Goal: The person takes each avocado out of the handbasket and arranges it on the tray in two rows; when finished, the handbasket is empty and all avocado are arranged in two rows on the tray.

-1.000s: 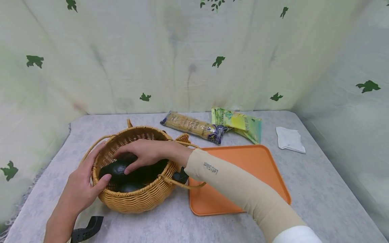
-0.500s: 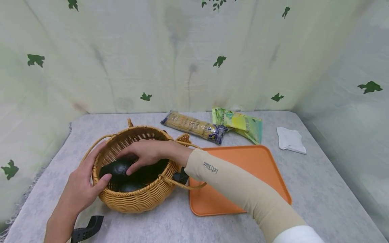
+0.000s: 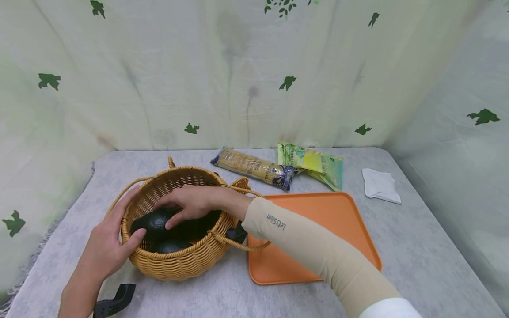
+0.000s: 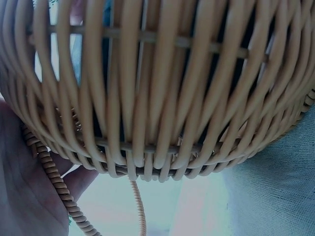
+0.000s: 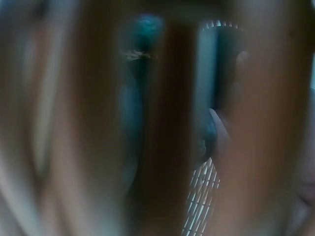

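Note:
A round wicker basket [image 3: 183, 263] stands on the left of the table, several dark green, glossy avocados inside. My right hand [image 3: 192, 202] reaches over the basket's right rim and grips one avocado [image 3: 151, 223] between thumb and fingers; its fingertips are partly hidden behind it. My left hand [image 3: 105, 243] holds the basket's left rim, thumb over the near edge and fingers along the outside. In the left wrist view the palm lies beside the woven wall [image 4: 157, 98] and a wrapped handle [image 4: 59, 187]. Blurred wicker strands fill most of the right wrist view.
An orange tray [image 3: 318, 207] lies right of the basket, partly under my right forearm. Behind are a pack of noodles [image 3: 252, 168] and a green-yellow packet [image 3: 314, 163]. A white folded packet [image 3: 380, 185] lies at the right. A printed curtain [image 3: 238, 88] hangs behind the table.
My right hand's fingers have shifted very slightly to the right over the avocado. The left hand and the basket stay where they were.

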Motion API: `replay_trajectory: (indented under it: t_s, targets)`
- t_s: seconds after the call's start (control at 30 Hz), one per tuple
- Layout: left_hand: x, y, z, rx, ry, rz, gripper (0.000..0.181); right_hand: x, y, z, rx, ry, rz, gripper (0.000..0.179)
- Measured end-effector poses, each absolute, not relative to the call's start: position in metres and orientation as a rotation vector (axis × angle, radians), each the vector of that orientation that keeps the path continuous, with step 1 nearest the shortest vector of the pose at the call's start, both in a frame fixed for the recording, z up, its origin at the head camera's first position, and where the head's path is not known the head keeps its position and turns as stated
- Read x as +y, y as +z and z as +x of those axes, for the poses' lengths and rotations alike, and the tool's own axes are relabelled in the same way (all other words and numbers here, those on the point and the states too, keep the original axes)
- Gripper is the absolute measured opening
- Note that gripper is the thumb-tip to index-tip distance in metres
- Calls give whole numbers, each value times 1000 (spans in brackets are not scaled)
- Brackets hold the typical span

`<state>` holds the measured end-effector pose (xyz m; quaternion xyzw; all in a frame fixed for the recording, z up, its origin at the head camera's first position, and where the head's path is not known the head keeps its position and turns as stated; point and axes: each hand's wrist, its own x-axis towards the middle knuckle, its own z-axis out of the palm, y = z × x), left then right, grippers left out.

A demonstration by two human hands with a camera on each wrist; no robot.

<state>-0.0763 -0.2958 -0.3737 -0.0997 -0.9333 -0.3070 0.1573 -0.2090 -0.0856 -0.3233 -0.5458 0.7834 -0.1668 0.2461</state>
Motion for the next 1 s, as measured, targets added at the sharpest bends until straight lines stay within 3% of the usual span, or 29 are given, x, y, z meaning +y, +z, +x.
replay_trajectory:
  t_s: [1.0]
  targets:
    - [-295, -371, -74, -2686, -876, -275, 84, -79, -318, -205, 2149, -507, -1482, 52]
